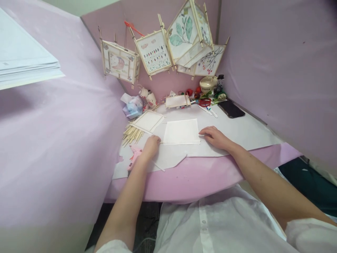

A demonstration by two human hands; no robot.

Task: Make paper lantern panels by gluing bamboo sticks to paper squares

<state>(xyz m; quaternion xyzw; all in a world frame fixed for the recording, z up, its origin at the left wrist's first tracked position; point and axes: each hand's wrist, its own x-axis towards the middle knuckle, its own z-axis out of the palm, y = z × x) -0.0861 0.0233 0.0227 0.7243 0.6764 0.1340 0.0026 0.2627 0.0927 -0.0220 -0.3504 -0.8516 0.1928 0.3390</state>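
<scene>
A white rectangular panel (181, 132) with thin sticks along its edges lies flat on the white-covered table. At its lower left corner, my left hand (152, 146) is closed, fingertips by a thin stick end that juts from the panel; what they pinch is hidden. My right hand (216, 137) rests at the panel's right side, fingers stretched toward it, fingertips at or very near the edge. Left of the panel, a second framed white panel (149, 120) lies over a pile of bamboo sticks (132, 135). A pink glue gun (134, 156) sits beside my left forearm.
Behind the panel are a small stick frame (177, 101), red scissors (204, 102), white pens (212, 111) and a black phone (231, 108). A tissue pack (133, 106) and a lidded bowl (208, 83) stand farther back. Decorated stick lanterns (154, 52) hang above.
</scene>
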